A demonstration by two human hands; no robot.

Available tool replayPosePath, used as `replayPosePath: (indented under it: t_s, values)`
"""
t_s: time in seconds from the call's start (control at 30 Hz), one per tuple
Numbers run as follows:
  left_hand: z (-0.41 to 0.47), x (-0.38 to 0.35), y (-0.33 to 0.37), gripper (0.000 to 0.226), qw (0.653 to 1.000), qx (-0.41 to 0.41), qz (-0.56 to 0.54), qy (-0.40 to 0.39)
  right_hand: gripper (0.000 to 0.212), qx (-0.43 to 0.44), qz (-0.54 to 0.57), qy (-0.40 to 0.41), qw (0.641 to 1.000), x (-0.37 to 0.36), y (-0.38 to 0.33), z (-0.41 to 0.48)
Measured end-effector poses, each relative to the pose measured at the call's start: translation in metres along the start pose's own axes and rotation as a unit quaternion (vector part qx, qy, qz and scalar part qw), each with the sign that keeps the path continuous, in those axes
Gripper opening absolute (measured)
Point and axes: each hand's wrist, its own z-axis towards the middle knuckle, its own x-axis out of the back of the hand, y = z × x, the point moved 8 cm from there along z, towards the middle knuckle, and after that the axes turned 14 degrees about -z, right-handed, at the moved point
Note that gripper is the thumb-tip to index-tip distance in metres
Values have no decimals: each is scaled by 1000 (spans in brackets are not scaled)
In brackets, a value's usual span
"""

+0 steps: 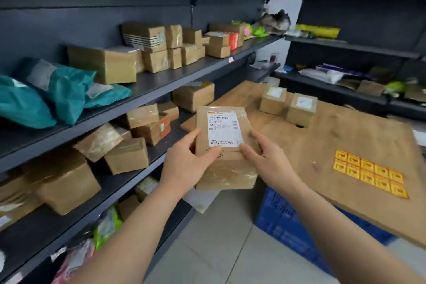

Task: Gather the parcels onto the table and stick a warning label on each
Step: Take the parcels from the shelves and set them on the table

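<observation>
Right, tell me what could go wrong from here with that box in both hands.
The parcel is gripped by the left hand and right hand only at its near end, short of the table; it could slip. Set down carelessly, it might cover the yellow label sheet or knock the two small boxes there.

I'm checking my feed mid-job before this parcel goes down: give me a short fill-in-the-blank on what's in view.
1. The left hand and right hand hold the parcel, whose shipping label is ___.
2. Under the table stands a ___ crate.
3. The sheet of warning labels lies on the ___, not on a shelf.

Missing words: white; blue; table.
</observation>
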Motion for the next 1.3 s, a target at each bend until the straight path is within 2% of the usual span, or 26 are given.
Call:
replayPosePath:
  t_s: [0.23, 0.4, 0.6, 0.87, 1.3]
  values:
    - [83, -109, 9, 53, 989, -37, -30, -142, 64, -81, -13, 86, 993, 56, 75, 45]
    - [126, -195, 7, 54, 979, -38, -54, -194, 63, -128, -24, 131, 983, 100, 136, 72]
    - [171, -297, 4, 56, 971, -30, -96, -215, 62, -152, -66, 153, 974, 155, 215, 115]
    - [242, -433, -3, 74, 972, -7, -92, -215, 62, -165, -78, 157, 971, 225, 322, 186]
    - [349, -576, -55, 83, 953, 24, -30, -299, 66, -243, -82, 150, 955, 244, 457, 284]
